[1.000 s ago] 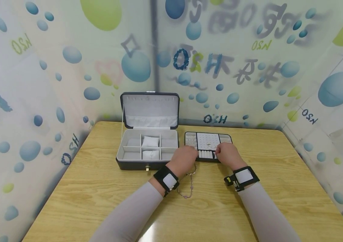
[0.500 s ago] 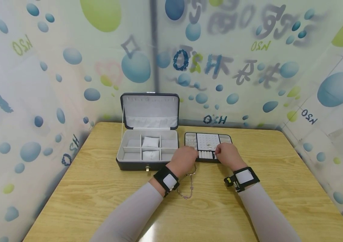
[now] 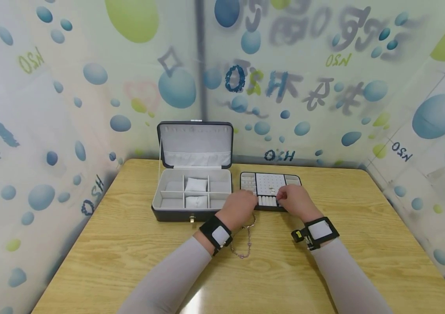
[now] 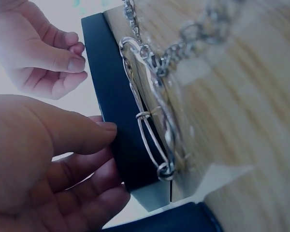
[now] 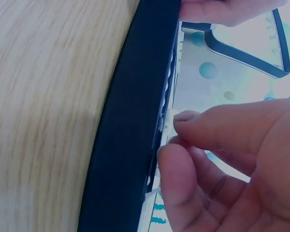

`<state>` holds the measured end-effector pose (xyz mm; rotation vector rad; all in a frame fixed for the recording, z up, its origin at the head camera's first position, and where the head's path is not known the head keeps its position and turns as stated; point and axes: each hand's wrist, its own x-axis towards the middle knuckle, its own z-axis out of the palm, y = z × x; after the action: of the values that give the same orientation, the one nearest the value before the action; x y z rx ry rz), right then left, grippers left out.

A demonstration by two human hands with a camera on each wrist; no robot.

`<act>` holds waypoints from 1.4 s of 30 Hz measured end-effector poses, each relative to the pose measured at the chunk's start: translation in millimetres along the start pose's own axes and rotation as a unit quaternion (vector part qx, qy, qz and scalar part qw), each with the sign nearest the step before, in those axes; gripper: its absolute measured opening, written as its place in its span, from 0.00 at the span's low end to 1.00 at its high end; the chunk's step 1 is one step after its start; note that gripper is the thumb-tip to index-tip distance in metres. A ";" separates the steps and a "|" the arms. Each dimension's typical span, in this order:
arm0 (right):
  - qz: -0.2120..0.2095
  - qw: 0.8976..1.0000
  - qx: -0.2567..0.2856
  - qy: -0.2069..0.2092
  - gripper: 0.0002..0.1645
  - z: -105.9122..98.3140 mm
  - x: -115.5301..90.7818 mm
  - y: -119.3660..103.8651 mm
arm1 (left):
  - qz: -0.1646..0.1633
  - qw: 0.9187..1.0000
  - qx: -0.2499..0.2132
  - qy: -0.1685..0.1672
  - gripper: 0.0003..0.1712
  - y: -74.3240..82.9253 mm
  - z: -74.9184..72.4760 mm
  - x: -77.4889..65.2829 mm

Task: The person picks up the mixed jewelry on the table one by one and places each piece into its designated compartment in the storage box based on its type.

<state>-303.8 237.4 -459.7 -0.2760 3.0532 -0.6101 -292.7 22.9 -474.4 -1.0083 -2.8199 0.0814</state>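
My left hand [image 3: 238,207] holds the left front corner of a dark-edged jewelry tray [image 3: 265,181], its thumb against the dark side wall in the left wrist view. Over the tray's front right part, my right hand [image 3: 295,201] has thumb and forefinger brought together by the white ring rolls [image 3: 266,200]. In the right wrist view those fingertips [image 5: 186,116] pinch a small piece of jewelry, mostly hidden between them. Small gold-coloured pieces [image 3: 272,190] sit on the dotted pad. A silver bangle [image 4: 143,115] lies against the tray's front side, below my left hand.
Left of the tray stands an open jewelry box [image 3: 172,215] with divided compartments and white cushions [image 3: 196,184]. A chain with pink beads [image 3: 249,244] lies on the wooden table [image 3: 285,270] near my left wrist. A patterned wall covering [image 3: 305,100] rises behind the table.
My right hand has shifted slightly left, its fingertips changing position at the ring rolls. My left hand stays on the tray, which has not visibly moved.
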 end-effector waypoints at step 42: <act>-0.036 0.997 0.024 -0.062 0.08 35.4 -15.7 -53.4 | -0.134 0.984 -0.099 0.069 0.10 -18.7 -50.7 -34.2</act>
<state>-277.5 178.2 -472.3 -0.4084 2.9175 -0.6431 -270.4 -13.2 -426.5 -0.6284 -2.8440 -0.2915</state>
